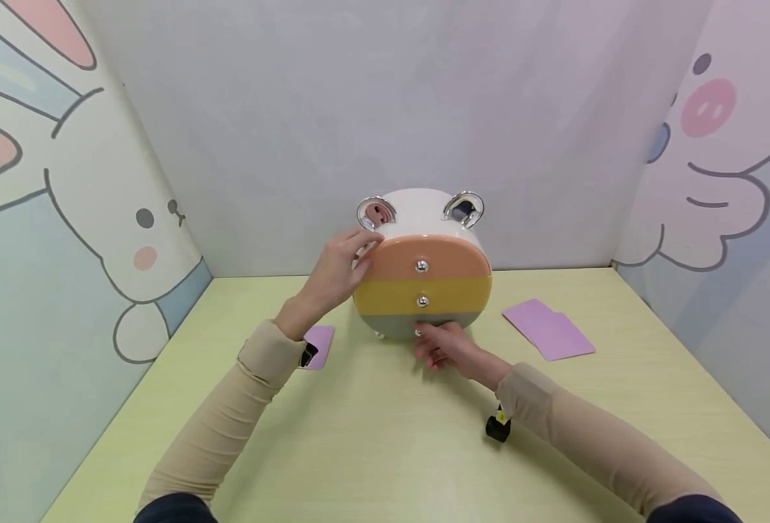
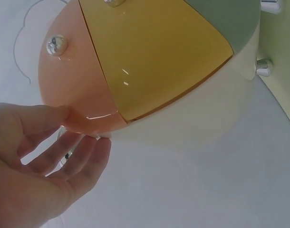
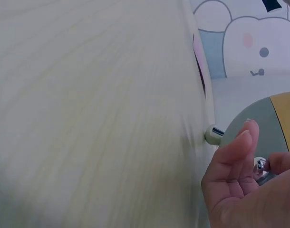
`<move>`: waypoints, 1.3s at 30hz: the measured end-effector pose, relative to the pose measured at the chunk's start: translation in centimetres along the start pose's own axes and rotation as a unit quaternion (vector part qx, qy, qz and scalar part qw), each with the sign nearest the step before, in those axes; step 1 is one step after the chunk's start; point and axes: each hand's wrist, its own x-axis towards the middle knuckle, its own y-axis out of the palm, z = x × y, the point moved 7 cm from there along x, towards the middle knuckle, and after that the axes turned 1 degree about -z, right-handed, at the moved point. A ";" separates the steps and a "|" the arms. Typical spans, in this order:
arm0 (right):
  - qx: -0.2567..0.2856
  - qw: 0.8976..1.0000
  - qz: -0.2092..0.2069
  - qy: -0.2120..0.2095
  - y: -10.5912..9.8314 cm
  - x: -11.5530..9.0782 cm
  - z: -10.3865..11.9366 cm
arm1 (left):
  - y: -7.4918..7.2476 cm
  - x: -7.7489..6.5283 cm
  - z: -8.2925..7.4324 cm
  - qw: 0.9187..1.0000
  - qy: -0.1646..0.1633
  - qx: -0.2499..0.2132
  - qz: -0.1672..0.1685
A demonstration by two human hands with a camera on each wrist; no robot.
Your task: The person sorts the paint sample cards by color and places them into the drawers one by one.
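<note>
While the pale green table (image 1: 385,450) spreads wide under both forearms, the round three-drawer organiser (image 1: 422,265) stands between the hands at the far side of it, upright on its small chrome feet, with two ring-shaped ears on top. All three drawer fronts sit flush with the white body, so by my judgement nothing has been opened yet and the work is at its very start: the grasp is being set, and the pulling of a drawer is all left to do. The left hand (image 1: 335,272) rests against the upper left edge of the organiser, fingers fairly straight and spread along the orange top drawer (image 2: 73,90), bracing it rather than clutching anything. The yellow middle drawer (image 1: 422,294) lies untouched, well above the right hand. The right hand (image 1: 447,347) is at the foot of the organiser, its curled fingers closing on the small chrome knob (image 3: 260,165) of the grey bottom drawer (image 3: 259,137); the wrist view shows the knob between fingertip and thumb. A pink card (image 1: 547,330) lies off to the outside of the right hand, and a smaller pink piece (image 1: 319,346) shows just beside the left wrist.
</note>
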 end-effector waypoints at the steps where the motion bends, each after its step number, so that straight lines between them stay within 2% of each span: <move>1: 0.006 1.000 -0.003 -0.002 0.0 0.0 -0.1 | 0.0 0.0 0.0 1.000 0.001 -0.001 0.000; 8: 0.028 0.999 -0.028 -0.012 0.0 0.1 -0.4 | 0.2 0.0 0.0 1.000 -0.005 -0.006 0.003; 13: 0.024 0.999 -0.029 -0.020 0.1 -0.3 -0.5 | 0.1 0.0 0.0 1.000 -0.006 -0.007 0.006; 39: -0.022 1.000 -0.008 -0.005 1.6 -5.6 -1.8 | 0.0 0.1 -0.1 1.000 0.003 -0.008 0.000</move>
